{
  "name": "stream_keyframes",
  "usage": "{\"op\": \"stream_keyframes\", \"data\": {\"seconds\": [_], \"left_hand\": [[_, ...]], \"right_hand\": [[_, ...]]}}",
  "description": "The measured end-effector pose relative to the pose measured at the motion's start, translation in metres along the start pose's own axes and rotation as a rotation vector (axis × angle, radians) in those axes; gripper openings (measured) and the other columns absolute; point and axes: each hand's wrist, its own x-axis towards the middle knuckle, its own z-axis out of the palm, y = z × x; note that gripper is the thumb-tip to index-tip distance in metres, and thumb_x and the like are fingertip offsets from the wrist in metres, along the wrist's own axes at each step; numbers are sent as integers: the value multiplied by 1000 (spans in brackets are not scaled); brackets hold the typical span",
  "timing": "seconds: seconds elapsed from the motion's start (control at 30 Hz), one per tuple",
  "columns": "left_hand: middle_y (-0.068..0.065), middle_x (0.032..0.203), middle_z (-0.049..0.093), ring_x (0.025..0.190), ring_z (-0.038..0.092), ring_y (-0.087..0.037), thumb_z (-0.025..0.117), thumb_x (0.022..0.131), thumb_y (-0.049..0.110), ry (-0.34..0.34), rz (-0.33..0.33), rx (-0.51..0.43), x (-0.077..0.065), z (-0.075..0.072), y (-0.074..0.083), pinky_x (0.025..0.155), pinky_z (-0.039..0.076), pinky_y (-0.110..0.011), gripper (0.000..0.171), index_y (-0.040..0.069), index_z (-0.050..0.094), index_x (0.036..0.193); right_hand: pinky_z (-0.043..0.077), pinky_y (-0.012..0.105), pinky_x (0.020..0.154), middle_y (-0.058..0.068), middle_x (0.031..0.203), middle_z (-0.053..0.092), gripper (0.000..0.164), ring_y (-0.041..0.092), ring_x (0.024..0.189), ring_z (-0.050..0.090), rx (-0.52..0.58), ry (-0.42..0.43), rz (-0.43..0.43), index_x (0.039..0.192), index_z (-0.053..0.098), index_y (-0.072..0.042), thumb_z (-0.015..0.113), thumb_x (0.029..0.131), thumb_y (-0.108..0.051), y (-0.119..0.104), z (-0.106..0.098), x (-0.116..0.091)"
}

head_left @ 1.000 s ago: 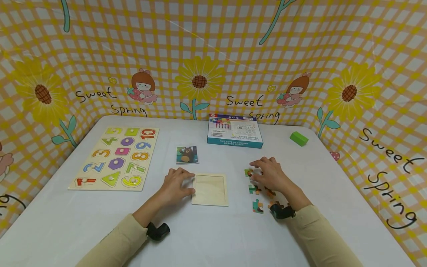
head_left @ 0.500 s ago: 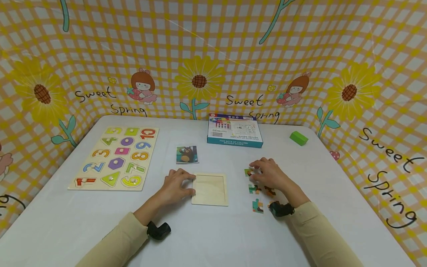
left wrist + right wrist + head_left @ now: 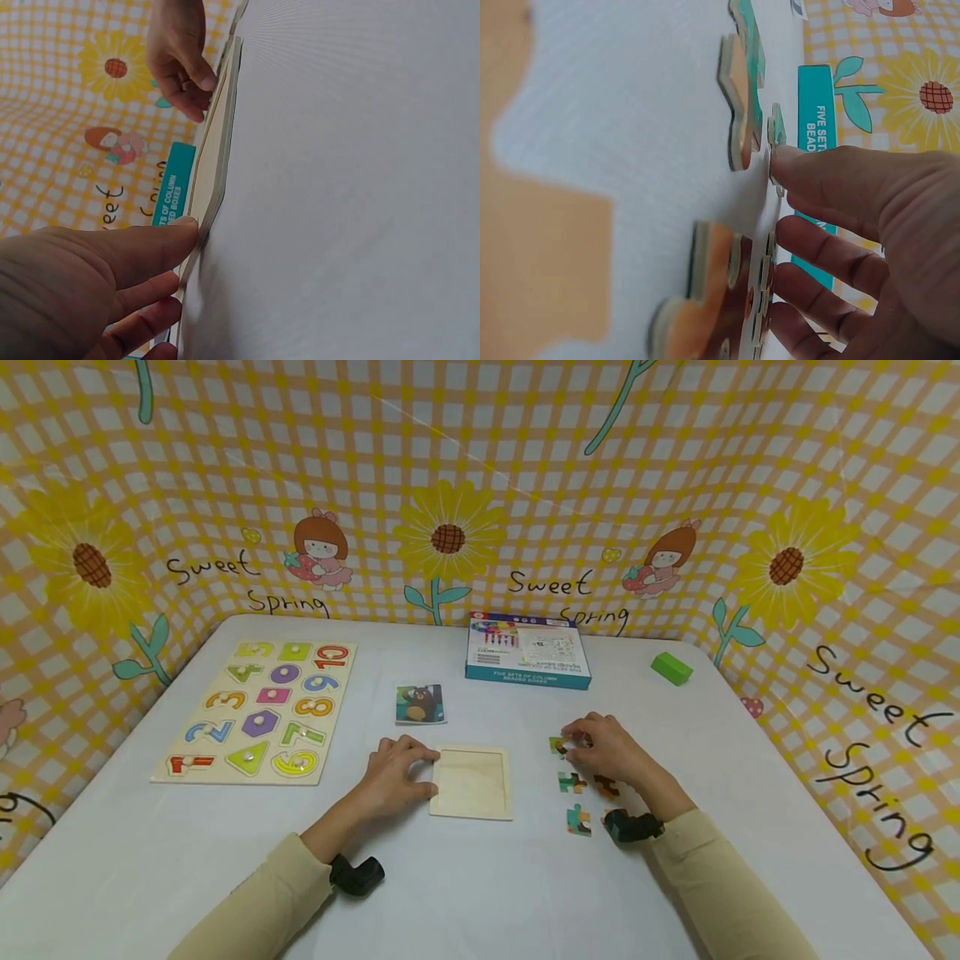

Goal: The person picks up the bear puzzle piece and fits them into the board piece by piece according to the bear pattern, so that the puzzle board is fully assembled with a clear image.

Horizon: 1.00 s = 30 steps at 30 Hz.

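Observation:
A square wooden puzzle tray (image 3: 471, 783) with a raised rim lies in front of me, its recess bare. My left hand (image 3: 392, 779) touches its left edge, thumb and fingers spread apart; the left wrist view shows the thumb (image 3: 161, 238) against the rim. To the right, my right hand (image 3: 609, 750) pinches a green jigsaw piece (image 3: 558, 746) between thumb and index finger at the far left of the loose pieces. In the right wrist view the thumb (image 3: 802, 166) meets that piece's edge. More pieces lie nearer, including a teal one (image 3: 578, 820); some are partly hidden under the hand and wrist.
A bear picture card (image 3: 421, 704) lies beyond the tray. On the left is a number and shape peg board (image 3: 258, 714). At the back stand a flat teal-edged box (image 3: 528, 652) and a green block (image 3: 672, 668). Checked cloth surrounds the white table (image 3: 465, 893).
The right thumb and index finger have drawn closer together at the green piece. The left hand and the tray stay in place, and the head view has tilted slightly.

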Motion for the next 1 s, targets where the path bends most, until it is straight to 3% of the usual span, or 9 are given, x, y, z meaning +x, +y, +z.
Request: {"op": "stream_keyframes", "data": {"seconds": [0.5,1.0], "left_hand": [[-5,112,57,101,40,-24,79,74,19,7,10,-9,1,3,-4,89,29,-47,44,13,66,115],[-6,115,56,103,39,-24,79,74,19,3,-12,-31,2,3,-5,90,28,-46,44,13,66,116]], "right_hand": [[40,40,81,9,107,59,30,26,99,44,0,14,2,112,68,-8,67,84,-19,4,2,1],[36,30,73,7,102,60,28,21,89,44,-86,37,-48,109,69,-9,67,84,-21,2,1,0]]}}
